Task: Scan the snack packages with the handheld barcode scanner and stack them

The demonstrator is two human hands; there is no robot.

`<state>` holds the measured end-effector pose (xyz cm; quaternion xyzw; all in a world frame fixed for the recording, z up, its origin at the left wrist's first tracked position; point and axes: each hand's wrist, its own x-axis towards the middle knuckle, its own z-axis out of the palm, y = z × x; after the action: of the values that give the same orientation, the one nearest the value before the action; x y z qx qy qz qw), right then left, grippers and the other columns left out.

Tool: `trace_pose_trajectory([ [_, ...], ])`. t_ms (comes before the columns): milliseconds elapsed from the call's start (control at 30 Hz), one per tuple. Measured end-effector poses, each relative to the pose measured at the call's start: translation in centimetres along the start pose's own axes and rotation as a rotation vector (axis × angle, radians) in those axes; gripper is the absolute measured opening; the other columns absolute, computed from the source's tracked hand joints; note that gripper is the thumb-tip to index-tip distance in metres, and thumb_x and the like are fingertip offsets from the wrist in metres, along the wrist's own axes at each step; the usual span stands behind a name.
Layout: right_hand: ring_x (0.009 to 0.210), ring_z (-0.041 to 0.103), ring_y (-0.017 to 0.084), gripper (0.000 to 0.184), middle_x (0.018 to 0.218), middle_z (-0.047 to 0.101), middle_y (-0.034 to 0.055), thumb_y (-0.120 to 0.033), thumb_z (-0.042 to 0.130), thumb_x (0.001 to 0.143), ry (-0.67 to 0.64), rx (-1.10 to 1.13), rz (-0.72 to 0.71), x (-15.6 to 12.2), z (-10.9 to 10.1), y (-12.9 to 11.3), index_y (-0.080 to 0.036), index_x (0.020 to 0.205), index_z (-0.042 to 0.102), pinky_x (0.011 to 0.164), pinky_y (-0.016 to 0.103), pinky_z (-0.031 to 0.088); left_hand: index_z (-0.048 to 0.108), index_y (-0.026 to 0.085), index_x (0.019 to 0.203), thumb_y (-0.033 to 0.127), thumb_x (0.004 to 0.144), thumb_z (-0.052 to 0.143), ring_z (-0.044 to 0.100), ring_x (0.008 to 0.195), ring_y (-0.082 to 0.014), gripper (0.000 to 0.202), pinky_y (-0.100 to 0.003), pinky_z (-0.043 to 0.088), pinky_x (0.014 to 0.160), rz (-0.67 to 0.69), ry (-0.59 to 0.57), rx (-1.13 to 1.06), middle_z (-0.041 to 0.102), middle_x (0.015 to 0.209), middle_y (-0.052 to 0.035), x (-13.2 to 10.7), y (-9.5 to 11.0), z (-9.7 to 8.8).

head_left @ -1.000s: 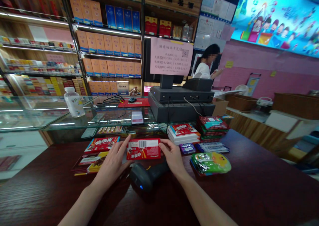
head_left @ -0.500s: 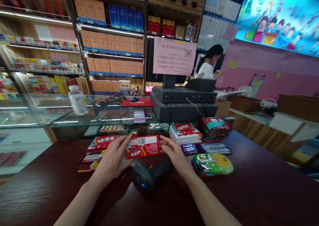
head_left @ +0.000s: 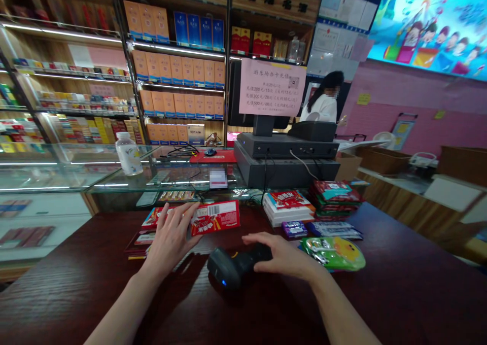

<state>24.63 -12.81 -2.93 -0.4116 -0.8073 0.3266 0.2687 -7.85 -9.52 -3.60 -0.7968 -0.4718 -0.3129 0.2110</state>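
Observation:
My left hand (head_left: 171, 241) holds the left end of a red snack box (head_left: 215, 217), with its barcode panel facing up and the box tilted on the counter. Beneath that hand lie other red and dark snack boxes (head_left: 139, 242), partly hidden by it. My right hand (head_left: 283, 251) lies over the handle of a black handheld barcode scanner (head_left: 232, 266), its fingers stretched across the handle. The scanner rests on its side on the dark wood counter (head_left: 76, 294), with a small blue light glowing.
A stack of white and red boxes (head_left: 289, 207), red packs (head_left: 335, 198), purple packets (head_left: 294, 229) and a green duck-print pack (head_left: 333, 253) sit on the counter. Behind stand a cash register (head_left: 285, 154) and glass display case (head_left: 114, 180). A person (head_left: 323, 106) stands beyond.
My right hand has let go of the red box and moved down onto the scanner handle. The box now stays in my left hand and tilts more.

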Motion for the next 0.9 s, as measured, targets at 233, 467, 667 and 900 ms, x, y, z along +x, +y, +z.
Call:
trace_pose_trajectory([
  [233,0.124,0.059,0.031,0.079,0.130,0.067,0.0065,-0.015,0.074,0.066,-0.020,-0.223,-0.143,0.9,3.0,-0.3,-0.032,0.141,0.054,0.119,0.058,0.023,0.031,0.025,0.151,0.035,0.085,0.065,0.056,0.125,-0.0310,0.075,-0.059,0.016,0.121,-0.046,0.024,0.068,0.057,0.138,-0.0125,-0.2,-0.7,0.1],
  [467,0.117,0.060,0.026,0.062,0.127,0.068,0.0069,-0.020,0.069,0.071,-0.021,-0.335,-0.176,1.3,3.2,-0.5,-0.023,0.132,0.059,0.115,0.046,0.031,0.033,0.020,0.150,0.033,0.087,0.062,0.056,0.125,-0.0304,0.071,-0.059,0.016,0.121,-0.050,0.016,0.103,0.057,0.137,-0.0141,-0.5,-1.0,0.2],
  [667,0.112,0.060,0.022,0.053,0.123,0.068,0.0051,-0.020,0.068,0.077,0.126,-0.320,-0.144,1.2,2.5,-1.2,-0.022,0.129,0.059,0.099,0.036,0.042,0.034,0.021,0.151,0.032,0.088,0.061,0.057,0.124,-0.0302,0.069,-0.059,0.018,0.121,-0.042,0.044,0.098,0.058,0.137,-0.0139,-0.4,-0.9,0.2],
  [900,0.111,0.060,0.023,0.052,0.125,0.065,0.0042,-0.030,0.071,0.084,0.175,-0.218,-0.065,1.2,1.8,-1.4,-0.026,0.134,0.055,0.097,0.036,0.043,0.033,0.022,0.151,0.031,0.087,0.062,0.057,0.123,-0.0300,0.071,-0.058,0.017,0.121,-0.040,0.053,0.122,0.057,0.138,-0.0134,-0.5,-0.8,0.6],
])
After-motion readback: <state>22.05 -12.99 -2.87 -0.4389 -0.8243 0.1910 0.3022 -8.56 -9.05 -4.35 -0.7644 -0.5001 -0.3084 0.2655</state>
